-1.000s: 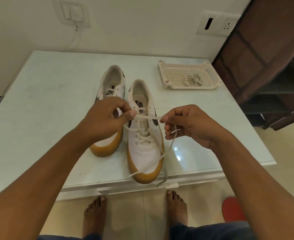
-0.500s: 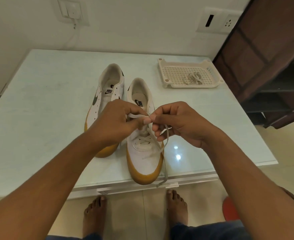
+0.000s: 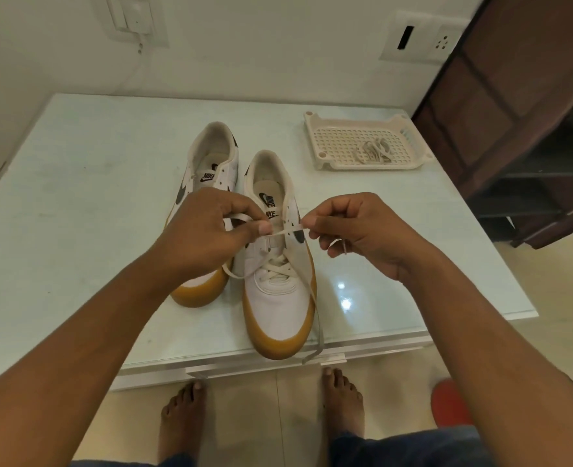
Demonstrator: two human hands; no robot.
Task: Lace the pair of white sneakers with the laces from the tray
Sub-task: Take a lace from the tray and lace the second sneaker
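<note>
Both hands point(image 3: 207, 230) point(image 3: 356, 230) wider apart, lace point(image 3: 287, 230) tauter.

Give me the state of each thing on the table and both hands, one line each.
Nearer white gum-soled sneaker: upright, laced only through its lower eyelets.
Farther white gum-soled sneaker: upright, no lace showing.
White flat lace: taut above the nearer sneaker, one end dangling.
Cream perforated plastic tray: holds one bundled lace.
Left hand: pinches the lace.
Right hand: pinches the lace.

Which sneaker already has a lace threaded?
The sneaker nearer the tray: a lace crosses its lower eyelets, and the left hand and right hand pinch it. The other sneaker shows no lace.
</note>
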